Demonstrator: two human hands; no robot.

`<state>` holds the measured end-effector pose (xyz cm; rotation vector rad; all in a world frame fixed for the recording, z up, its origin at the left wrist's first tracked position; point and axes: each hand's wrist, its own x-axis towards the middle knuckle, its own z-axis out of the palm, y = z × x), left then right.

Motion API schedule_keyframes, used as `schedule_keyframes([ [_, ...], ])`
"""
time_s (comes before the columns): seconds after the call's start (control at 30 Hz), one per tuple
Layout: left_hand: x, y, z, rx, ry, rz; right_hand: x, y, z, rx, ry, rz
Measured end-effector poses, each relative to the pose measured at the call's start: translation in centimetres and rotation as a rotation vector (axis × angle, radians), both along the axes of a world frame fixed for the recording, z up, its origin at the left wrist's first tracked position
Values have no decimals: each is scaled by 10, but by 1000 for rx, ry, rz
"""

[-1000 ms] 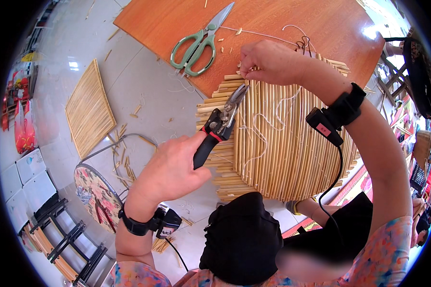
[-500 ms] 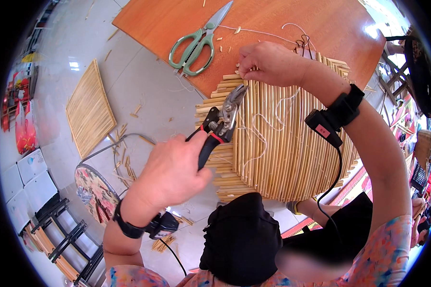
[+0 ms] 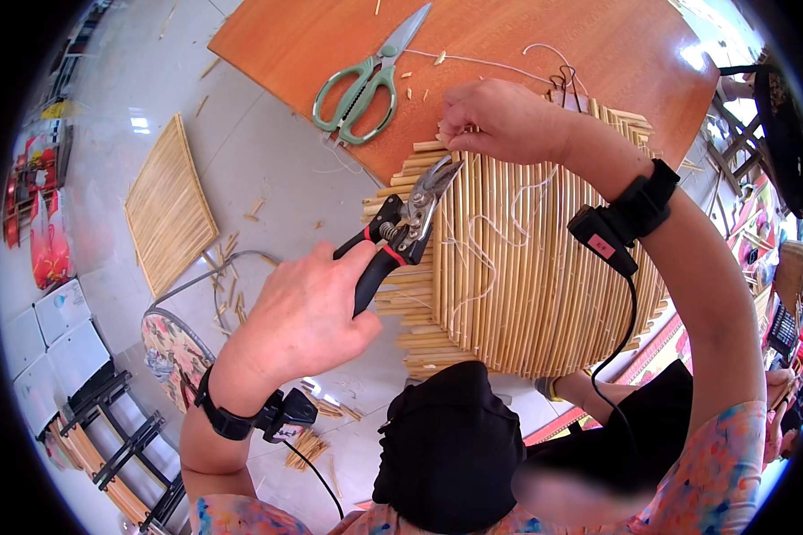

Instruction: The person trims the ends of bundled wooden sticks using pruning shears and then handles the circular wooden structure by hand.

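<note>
A panel of bound straw-coloured reeds (image 3: 526, 285), with ragged stepped ends and loose white thread on it, lies before me, its upper part over an orange-brown board (image 3: 598, 45). My left hand (image 3: 312, 308) is closed on black-and-red-handled metal snips (image 3: 393, 245), whose jaws point up at the panel's upper left edge. Just beyond the jaws, my right hand (image 3: 500, 120) is closed at that edge, the thing between its fingertips too small to make out. Green-handled scissors (image 3: 366, 94) lie on the board to the upper left of my right hand.
On the tiled floor at left are a flat reed mat (image 3: 169, 205), reed offcuts and a floral-topped stool (image 3: 169, 357). Black folding frames (image 3: 107, 455) stand lower left. Black cloth items (image 3: 446, 446) are below me; part of another person's hand (image 3: 781, 383) shows at far right.
My left hand and the snips have shifted slightly left, and the snips' handles have spread further apart. My right hand has moved very slightly down and stays closed at the edge.
</note>
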<state>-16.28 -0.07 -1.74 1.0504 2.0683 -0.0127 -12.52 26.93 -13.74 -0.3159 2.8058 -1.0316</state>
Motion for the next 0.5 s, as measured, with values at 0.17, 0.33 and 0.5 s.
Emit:
schedule_keyframes([
  [0.17, -5, 5, 5, -16, 58, -58, 0, 3, -2, -10, 1, -31],
  [0.33, -11, 11, 12, -45, 79, -111, 3, 2, 19, 145, -46, -32],
  [0.5, -30, 18, 10, -54, -46, -136, 1, 7, 11, 65, -47, 48],
])
